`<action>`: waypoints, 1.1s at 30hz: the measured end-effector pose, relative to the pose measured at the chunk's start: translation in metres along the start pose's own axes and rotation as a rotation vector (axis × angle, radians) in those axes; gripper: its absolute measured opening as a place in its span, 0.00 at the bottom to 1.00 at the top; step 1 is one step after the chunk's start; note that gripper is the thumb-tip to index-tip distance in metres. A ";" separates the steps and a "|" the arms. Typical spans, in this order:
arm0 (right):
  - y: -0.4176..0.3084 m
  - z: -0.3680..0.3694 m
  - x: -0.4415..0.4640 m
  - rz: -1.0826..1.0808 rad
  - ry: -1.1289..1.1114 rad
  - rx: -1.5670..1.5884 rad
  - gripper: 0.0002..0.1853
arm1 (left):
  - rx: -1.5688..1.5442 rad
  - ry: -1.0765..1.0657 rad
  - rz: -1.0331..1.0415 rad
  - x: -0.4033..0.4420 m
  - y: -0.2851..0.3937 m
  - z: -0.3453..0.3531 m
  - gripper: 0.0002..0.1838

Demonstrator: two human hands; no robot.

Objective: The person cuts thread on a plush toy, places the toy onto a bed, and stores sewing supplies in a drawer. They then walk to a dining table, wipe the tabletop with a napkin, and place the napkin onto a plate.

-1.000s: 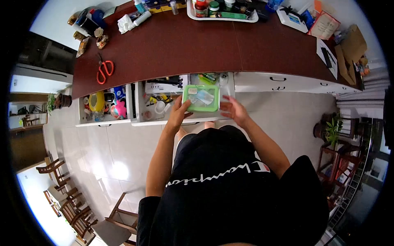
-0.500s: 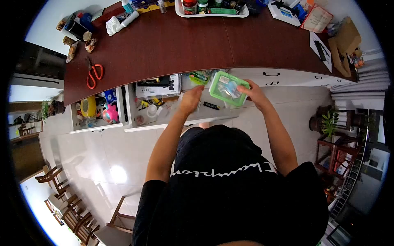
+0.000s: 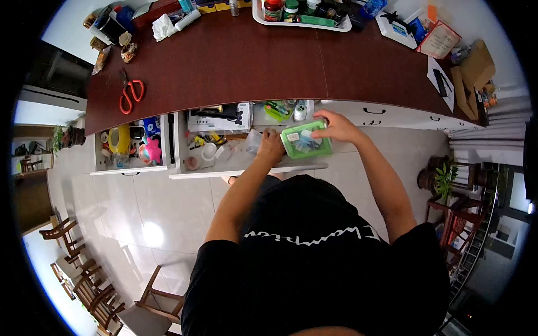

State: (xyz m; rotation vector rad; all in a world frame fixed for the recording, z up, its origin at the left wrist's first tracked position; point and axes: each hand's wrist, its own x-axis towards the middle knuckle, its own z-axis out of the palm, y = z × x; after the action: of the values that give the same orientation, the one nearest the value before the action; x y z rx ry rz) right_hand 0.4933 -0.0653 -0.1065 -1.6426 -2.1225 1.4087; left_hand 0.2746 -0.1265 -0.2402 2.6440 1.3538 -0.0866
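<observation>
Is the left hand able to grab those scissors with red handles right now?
Probably yes, with a stretch: the scissors lie uncovered on the counter. The left hand would first have to come up from the open drawer, where it is beside the green box.

A box [image 3: 305, 147] is being held over the right open drawer [image 3: 235, 162]; leftward, scissors [image 3: 129, 84] are being borne by the countertop [image 3: 224, 61].
</observation>
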 end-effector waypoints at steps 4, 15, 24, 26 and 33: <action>-0.024 -0.005 0.022 -0.020 -0.206 -0.180 0.32 | 0.070 -0.138 -0.004 -0.003 -0.001 -0.002 0.23; -0.046 0.002 0.063 -0.027 -0.417 -0.466 0.34 | 0.007 -0.051 0.045 -0.005 -0.015 0.035 0.26; -0.056 0.010 0.076 -0.139 -0.443 -0.626 0.35 | -0.109 -0.250 -0.073 -0.018 -0.002 -0.004 0.34; -0.055 0.013 0.079 -0.143 -0.445 -0.630 0.34 | -0.115 -0.370 -0.017 -0.021 -0.002 -0.015 0.31; -0.068 0.018 0.073 -0.133 -0.500 -0.728 0.34 | 0.035 -0.191 0.051 -0.024 -0.002 0.020 0.29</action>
State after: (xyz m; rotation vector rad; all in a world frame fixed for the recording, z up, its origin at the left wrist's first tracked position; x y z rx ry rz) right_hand 0.4047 -0.0160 -0.0993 -1.3531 -3.2528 1.1583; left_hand 0.2599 -0.1483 -0.2574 2.6184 1.2335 -0.3495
